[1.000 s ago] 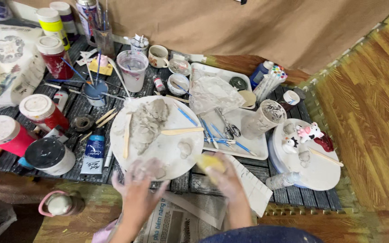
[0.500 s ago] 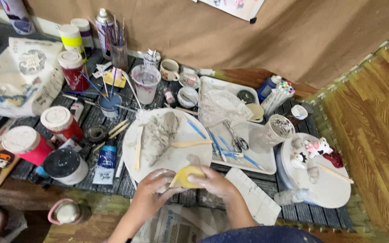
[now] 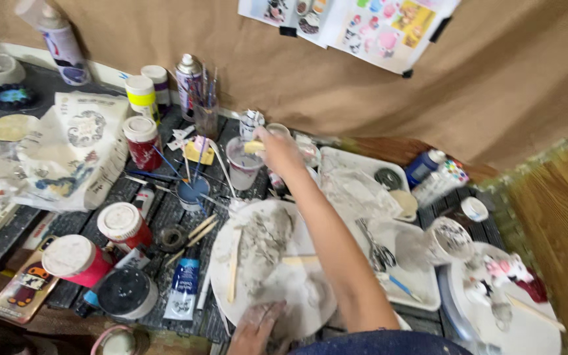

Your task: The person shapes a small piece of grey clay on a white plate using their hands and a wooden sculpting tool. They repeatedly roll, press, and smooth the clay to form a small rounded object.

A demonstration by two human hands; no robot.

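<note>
Backdrop: a brown paper sheet (image 3: 336,72) hangs along the far side, with a sheet of colourful pictures (image 3: 356,23) clipped at its top edge.
Work surface: a dark slatted mat (image 3: 165,210) crowded with craft supplies; wooden floor (image 3: 560,217) shows at the right.
Round board: a white round board (image 3: 264,276) smeared with grey clay sits near the middle, two flat wooden sticks lying on it.
White tray: a white rectangular tray (image 3: 422,289) just right of the board, holding metal tools and a crumpled plastic sheet.
Right arm: stretches from the near edge across the board toward the far side.
Right hand: the right hand (image 3: 276,152) is over the clear cup, fingers pinched around a small yellow sponge (image 3: 254,147).
Sponge place: the sponge is held just above the rim of the clear plastic cup (image 3: 241,167), which stands beyond the far edge of the board.
Left hand: the left hand (image 3: 258,329), grey with clay, rests on the board's near edge; fingers lie loosely spread and grip nothing.
Red canisters: three red canisters with white lids, one far (image 3: 142,141), two (image 3: 125,227) nearer left (image 3: 77,260).
Blue dish: a small blue paint dish (image 3: 192,194) lies left of the cup, brushes across it.
Paint tube: a blue paint tube (image 3: 184,288) lies left of the board.
</note>
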